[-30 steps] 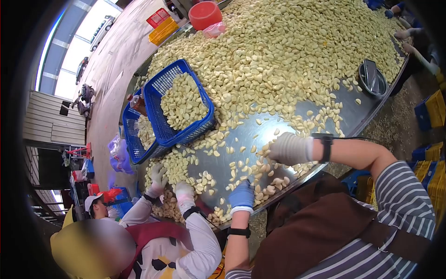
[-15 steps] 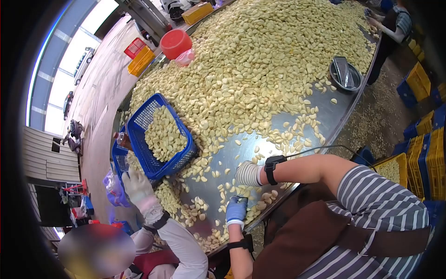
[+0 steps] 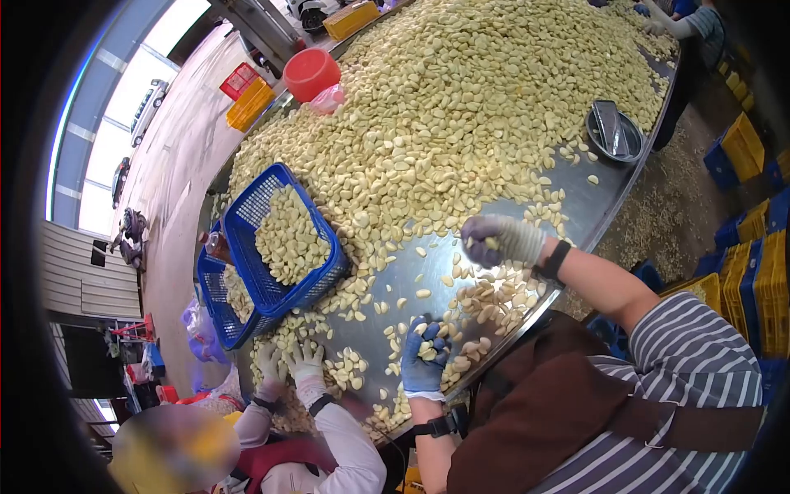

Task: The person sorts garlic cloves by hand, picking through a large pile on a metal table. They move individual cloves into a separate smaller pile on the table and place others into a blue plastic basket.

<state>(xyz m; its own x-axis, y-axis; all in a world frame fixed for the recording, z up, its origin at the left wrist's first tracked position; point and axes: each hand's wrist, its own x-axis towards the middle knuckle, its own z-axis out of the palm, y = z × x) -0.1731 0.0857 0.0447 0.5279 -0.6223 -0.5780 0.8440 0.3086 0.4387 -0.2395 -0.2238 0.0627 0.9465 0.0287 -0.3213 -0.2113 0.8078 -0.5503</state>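
My left hand [image 3: 424,362], in a blue glove with a black wrist strap, is turned up near the table edge. Its fingers curl around several pale garlic cloves [image 3: 427,349]. My right hand [image 3: 504,240], in a grey-and-purple glove, is above the metal table [image 3: 387,288], closed with a pale clove [image 3: 492,243] showing at its fingers. Below it, a loose group of cloves [image 3: 498,300] lies along the near edge. Beyond both hands rises a large heap of cloves [image 3: 461,107].
Blue baskets [image 3: 284,247] holding cloves stand at the left. A co-worker's gloved hands [image 3: 306,362] touch cloves at lower left. A metal bowl [image 3: 615,136] sits at the right edge, a red tub [image 3: 311,74] at the back. Another person [image 3: 699,37] works far right. Crates [image 3: 745,288] are stacked at right.
My right hand has lifted away from the near cloves toward the heap and turned. My left hand has turned up, showing cloves in it. The co-worker's hand has moved from the baskets down to the table.
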